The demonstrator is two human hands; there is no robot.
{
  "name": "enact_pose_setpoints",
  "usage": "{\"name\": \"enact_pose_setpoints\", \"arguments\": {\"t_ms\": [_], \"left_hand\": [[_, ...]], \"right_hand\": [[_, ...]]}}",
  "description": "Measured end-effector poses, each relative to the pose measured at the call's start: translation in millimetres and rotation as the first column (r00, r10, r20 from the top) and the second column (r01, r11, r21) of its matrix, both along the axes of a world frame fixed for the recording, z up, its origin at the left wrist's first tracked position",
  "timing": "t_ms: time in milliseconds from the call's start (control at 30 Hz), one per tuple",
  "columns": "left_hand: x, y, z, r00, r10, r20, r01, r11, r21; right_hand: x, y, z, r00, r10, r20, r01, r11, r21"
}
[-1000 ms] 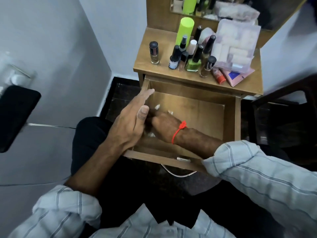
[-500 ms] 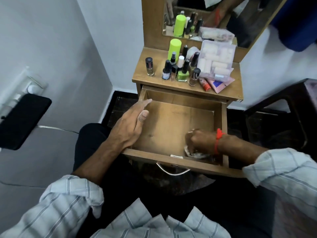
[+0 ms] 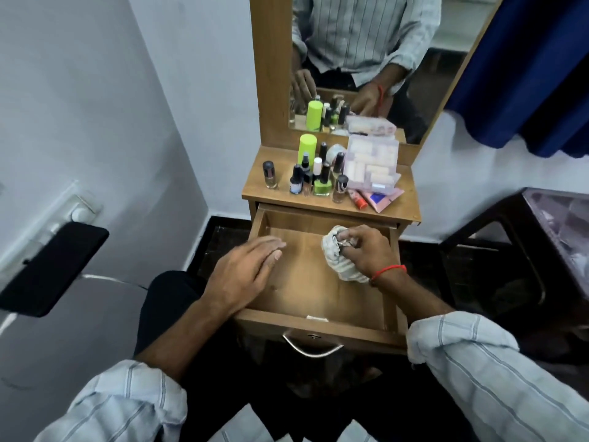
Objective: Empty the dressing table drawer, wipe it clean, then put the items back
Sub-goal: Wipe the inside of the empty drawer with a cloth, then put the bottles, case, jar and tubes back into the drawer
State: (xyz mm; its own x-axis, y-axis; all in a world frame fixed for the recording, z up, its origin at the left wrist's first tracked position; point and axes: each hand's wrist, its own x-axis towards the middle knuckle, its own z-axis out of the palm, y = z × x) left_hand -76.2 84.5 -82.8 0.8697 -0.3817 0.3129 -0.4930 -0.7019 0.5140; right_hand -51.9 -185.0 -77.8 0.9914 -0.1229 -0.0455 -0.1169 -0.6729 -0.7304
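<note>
The wooden drawer of the dressing table is pulled out, and its floor is bare. My right hand grips a crumpled white cloth over the drawer's right rear part. My left hand lies flat with fingers together on the drawer's left wall. Several nail polish and cosmetic bottles, a lime green can, a clear plastic organiser box, a red-capped tube and a pink packet stand on the table top.
A mirror rises behind the table top. A dark wooden stool stands to the right, a blue curtain hangs above it. On the left wall, a black phone charges from a socket. The drawer has a metal handle.
My right hand swept the cloth from the drawer's left side to the front right, then moved up toward the right rear. My left hand stayed on the left wall. The view tilted up.
</note>
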Motion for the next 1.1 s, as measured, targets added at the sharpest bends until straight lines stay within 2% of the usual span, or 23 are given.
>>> {"name": "enact_pose_setpoints", "arguments": {"t_ms": [67,133,200,267,333,400,467,633,733,833,967,1100], "left_hand": [[-7.5,-12.2,12.0,0.976,0.076,-0.202,-0.106,0.984,-0.141],[-13.7,-27.9,24.3,0.9,0.076,-0.429,-0.196,0.95,-0.244],[-16.7,-42.1,32.1,0.796,-0.019,-0.605,-0.27,0.883,-0.383],[-14.4,-50.4,34.8,0.731,-0.128,-0.671,-0.37,0.751,-0.546],[-9.3,-54.0,39.4,0.763,-0.1,-0.639,-0.431,0.658,-0.618],[-4.0,-54.3,48.2,0.793,-0.065,-0.606,-0.474,0.558,-0.681],[2.1,-48.1,57.3,0.817,-0.057,-0.573,-0.473,0.501,-0.724],[44.6,-16.2,99.2,0.892,0.03,-0.451,-0.409,0.477,-0.778],[90.2,3.5,134.5,0.92,0.101,-0.38,-0.384,0.438,-0.813],[142.8,18.1,152.1,0.912,0.118,-0.393,-0.407,0.377,-0.832],[194.2,6.1,137.8,0.861,0.03,-0.508,-0.48,0.378,-0.792],[223.1,-15.7,97.5,0.805,-0.048,-0.591,-0.498,0.486,-0.718]], "right_hand": [[-2.8,10.7,13.3,0.992,-0.113,-0.051,0.123,0.949,0.29],[-8.8,24.6,30.3,0.988,-0.13,-0.077,0.151,0.824,0.546],[-17.5,41.2,47.2,0.993,-0.097,-0.074,0.121,0.711,0.693],[-23.9,56.2,57.7,0.997,-0.041,-0.059,0.071,0.641,0.764],[-28.0,68.4,61.1,0.999,0.049,-0.004,-0.029,0.658,0.752],[-29.8,75.4,62.2,0.987,0.135,0.092,-0.163,0.759,0.631],[-32.0,77.1,66.9,0.967,0.18,0.178,-0.248,0.821,0.515],[-35.0,68.9,76.4,0.953,0.056,0.299,-0.213,0.824,0.526],[-37.9,60.7,72.5,0.962,-0.008,0.272,-0.159,0.796,0.584],[-44.4,55.2,62.4,0.974,-0.012,0.225,-0.129,0.79,0.6],[-46.2,49.9,52.5,0.982,-0.038,0.184,-0.083,0.792,0.605],[-38.8,36.5,51.3,0.981,-0.074,0.18,-0.048,0.803,0.594]]}}
